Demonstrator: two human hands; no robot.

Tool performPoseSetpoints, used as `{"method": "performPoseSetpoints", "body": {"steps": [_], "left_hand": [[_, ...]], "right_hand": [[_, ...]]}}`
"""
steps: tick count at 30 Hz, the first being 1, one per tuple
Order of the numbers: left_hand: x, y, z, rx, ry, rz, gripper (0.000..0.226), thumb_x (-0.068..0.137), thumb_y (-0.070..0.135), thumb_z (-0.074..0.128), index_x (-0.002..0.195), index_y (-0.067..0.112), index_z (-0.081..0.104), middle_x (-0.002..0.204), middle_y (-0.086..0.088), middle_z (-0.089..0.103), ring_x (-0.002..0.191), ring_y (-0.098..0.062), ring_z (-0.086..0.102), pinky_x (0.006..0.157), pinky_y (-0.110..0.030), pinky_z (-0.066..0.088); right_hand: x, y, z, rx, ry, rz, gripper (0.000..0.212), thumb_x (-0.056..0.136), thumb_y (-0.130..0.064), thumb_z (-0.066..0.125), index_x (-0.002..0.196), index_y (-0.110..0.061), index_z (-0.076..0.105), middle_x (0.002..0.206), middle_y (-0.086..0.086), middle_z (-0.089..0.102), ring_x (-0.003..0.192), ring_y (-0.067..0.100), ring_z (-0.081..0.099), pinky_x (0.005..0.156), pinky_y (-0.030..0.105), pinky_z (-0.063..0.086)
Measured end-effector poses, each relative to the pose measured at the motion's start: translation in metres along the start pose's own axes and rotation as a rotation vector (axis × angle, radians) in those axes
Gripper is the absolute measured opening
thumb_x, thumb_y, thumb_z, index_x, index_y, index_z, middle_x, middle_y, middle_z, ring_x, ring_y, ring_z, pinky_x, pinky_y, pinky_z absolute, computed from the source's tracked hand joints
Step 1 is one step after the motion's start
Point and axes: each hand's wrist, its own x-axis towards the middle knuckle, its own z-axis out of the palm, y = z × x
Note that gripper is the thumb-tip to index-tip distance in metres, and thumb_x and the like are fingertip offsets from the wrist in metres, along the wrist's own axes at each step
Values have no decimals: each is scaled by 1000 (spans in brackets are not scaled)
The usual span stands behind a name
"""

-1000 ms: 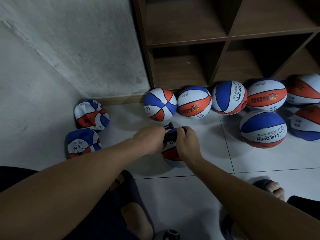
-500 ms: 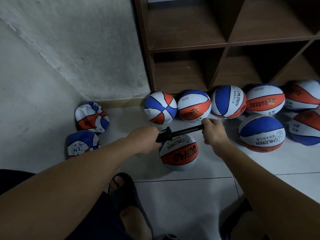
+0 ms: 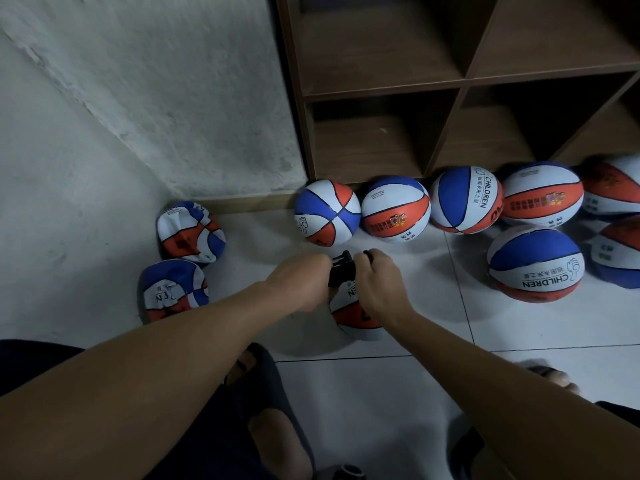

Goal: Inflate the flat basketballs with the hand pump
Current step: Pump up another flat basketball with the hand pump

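Both hands grip black hand pump [image 3: 341, 271] | left hand [image 3: 300, 281] on body, right hand [image 3: 377, 282] on handle, close together | basketball [image 3: 353, 317] beneath, round, near-centre floor, partly hidden

Left hand [image 3: 301, 278] and right hand [image 3: 377, 282] gripping black hand pump [image 3: 341, 271] atop basketball [image 3: 353, 313]; two crumpled flat balls [image 3: 188, 233] left of it, by the wall.
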Motion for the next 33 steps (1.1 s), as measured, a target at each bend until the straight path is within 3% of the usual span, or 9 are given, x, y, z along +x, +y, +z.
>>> {"method": "performPoseSetpoints", "body": {"steps": [4,8,11,14,19,23,25,29,33], "left_hand": [[1,-7,-2,-93,38,-53,19,96,31,72,89,16,64,77,-5,67,70,-28,67,59,-38,53],[0,-10,-8,-221,64,-57,30,97,30,69,75,12,60,68,-6,62,62,-26,62,55,-33,41],[0,-21,-5,-281,32,-79,32,99,28,67,73,12,57,66,-4,61,60,-23,59,56,-31,38],[2,-28,-4,-356,19,-98,34,99,22,68,70,12,54,63,-3,54,57,-19,52,56,-31,34],[7,-30,10,-376,-55,-155,34,99,28,71,74,8,59,67,-6,59,60,-22,57,57,-30,36],[7,-6,27,-537,-75,-201,39,99,45,72,91,7,68,76,-11,71,62,-25,67,58,-30,48],[7,15,36,-641,-73,-244,41,101,48,71,89,8,69,72,-9,75,53,-20,66,53,-28,51],[6,45,52,-759,-27,-274,48,102,52,67,91,6,75,68,-7,78,54,-19,73,53,-28,54],[8,56,47,-762,-39,-238,47,100,54,72,95,7,75,67,-5,78,54,-19,74,51,-26,54]], "right_hand": [[10,-11,-9,115,-105,-43,39,108,-52,48,103,-17,64,97,3,71,93,22,66,78,38,52],[27,1,-16,381,-29,87,70,95,-87,42,119,-26,67,99,-7,72,93,14,68,83,39,54],[38,28,-24,29,12,103,67,99,-79,43,128,-23,65,108,-2,73,102,20,72,89,48,62],[41,47,-28,-347,-109,106,56,95,-70,65,127,-24,61,104,-1,73,86,15,73,72,40,66],[29,55,-35,-640,-176,19,92,67,-86,78,137,-31,56,125,-3,48,110,17,54,86,37,59],[12,67,-43,-626,-424,148,137,57,-82,88,165,-28,24,162,6,32,143,32,43,103,51,55],[1,76,-46,-566,-530,182,137,61,-77,91,167,-32,17,166,6,31,141,33,49,101,49,59],[-10,90,-50,-518,-482,130,127,65,-78,88,164,-31,23,160,2,36,127,24,51,91,38,57],[-19,95,-45,-525,-455,42,137,55,-84,87,165,-34,22,165,1,30,143,29,45,110,49,54]]}}
